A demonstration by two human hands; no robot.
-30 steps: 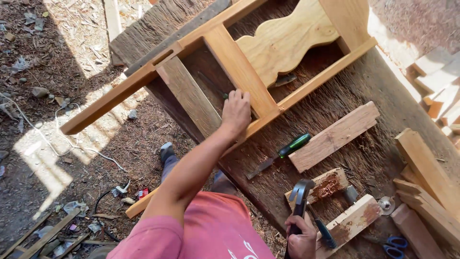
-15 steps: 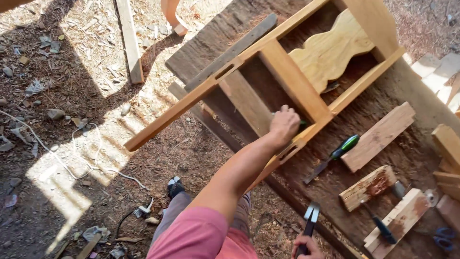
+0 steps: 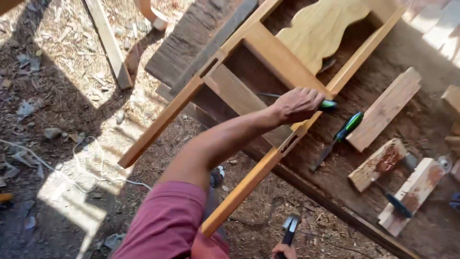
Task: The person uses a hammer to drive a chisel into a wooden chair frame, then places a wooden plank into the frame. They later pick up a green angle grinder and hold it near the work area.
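A person is working over a wooden chair frame [image 3: 268, 52] that is lying flat across a dark, rough workbench [image 3: 421, 139], with its two long rails sticking out past the bench edge over the dirt ground [image 3: 62, 120]. The left hand [image 3: 299, 104] is reaching across the frame and closing its fingers around a green-handled chisel [image 3: 327, 105]; the green end of the handle is showing just past the knuckles, and the thin blade is pointing back along the inner board of the frame. The hand is resting right at the joint where a crosspiece is meeting the nearer rail. The right hand [image 3: 285, 251] is sitting at the bottom edge of the view, curled around the dark handle of a hammer [image 3: 290, 226] whose metal head is pointing up; only part of this hand is showing.

A second chisel [image 3: 339, 139] with a green and black handle is lying on the bench just beside the nearer rail. Near it, a long wood block [image 3: 385, 109] and two shorter blocks [image 3: 376, 164] [image 3: 412, 192] with reddish stains are resting on the bench. A loose plank [image 3: 109, 43] is lying on the ground.
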